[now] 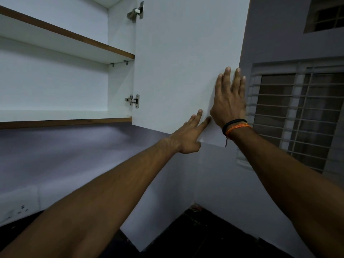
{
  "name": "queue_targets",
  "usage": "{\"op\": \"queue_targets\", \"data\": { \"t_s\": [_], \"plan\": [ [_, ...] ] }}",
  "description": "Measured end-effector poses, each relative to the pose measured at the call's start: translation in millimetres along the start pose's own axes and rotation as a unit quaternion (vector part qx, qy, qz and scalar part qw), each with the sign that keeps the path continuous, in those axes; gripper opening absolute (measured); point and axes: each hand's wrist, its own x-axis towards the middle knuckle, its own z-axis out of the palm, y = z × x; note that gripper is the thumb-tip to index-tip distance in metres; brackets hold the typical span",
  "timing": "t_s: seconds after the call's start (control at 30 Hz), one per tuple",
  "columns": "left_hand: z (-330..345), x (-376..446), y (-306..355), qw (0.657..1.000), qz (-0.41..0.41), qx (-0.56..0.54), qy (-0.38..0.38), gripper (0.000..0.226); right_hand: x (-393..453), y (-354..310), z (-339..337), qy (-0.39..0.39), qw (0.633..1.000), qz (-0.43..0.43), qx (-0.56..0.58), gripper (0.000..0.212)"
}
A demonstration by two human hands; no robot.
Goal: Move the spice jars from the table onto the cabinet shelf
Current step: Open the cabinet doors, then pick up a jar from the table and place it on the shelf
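Both hands lay flat, holding nothing, on the open door (178, 62), right hand (229, 101) above left hand (188, 138), apparently to swing it clear of the bare shelf (65, 116); no jars or table were in view.

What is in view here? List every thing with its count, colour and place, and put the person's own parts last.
cabinet door: one, white, swung open, centre.
cabinet shelves: two, white with brown front edges, left; no jars on the parts that show.
hinges: two, metal, on the door's inner edge, one high and one low.
window grilles: two, pale bars, on the right wall.
wall socket: one, white, lower left.
wristbands: black and orange, on the right wrist.
left hand: one, fingers straight, touching the door near its lower edge.
right hand: one, flat, pressing on the door's inner face near its free edge.
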Motion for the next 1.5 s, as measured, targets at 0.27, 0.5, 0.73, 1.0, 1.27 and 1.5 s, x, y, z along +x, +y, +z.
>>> {"op": "queue_targets", "data": {
  "t_s": [0.27,0.5,0.73,1.0,1.27,1.5],
  "plan": [
    [-17,-56,-46,0.997,-0.071,0.037,-0.023,0.095,-15,-66,-7,-0.015,0.995,-0.054,0.081,0.075],
    [-41,-149,-103,0.978,-0.19,0.066,-0.05,0.086,-42,-166,-2,-0.055,0.946,-0.138,0.288,0.069],
    [-48,-260,-141,0.945,-0.323,0.038,-0.036,0.081,-91,-274,-11,-0.121,0.88,-0.193,0.416,0.066],
    [-27,-399,-146,0.881,-0.472,0.001,-0.042,0.081,-191,-386,-33,-0.227,0.792,-0.247,0.51,0.065],
    [7,-546,-119,0.799,-0.596,-0.03,-0.069,0.077,-317,-458,-73,-0.339,0.687,-0.364,0.53,0.063],
    [42,-647,-83,0.731,-0.673,-0.075,-0.087,0.068,-419,-486,-112,-0.412,0.603,-0.448,0.516,0.06]
  ]
}}
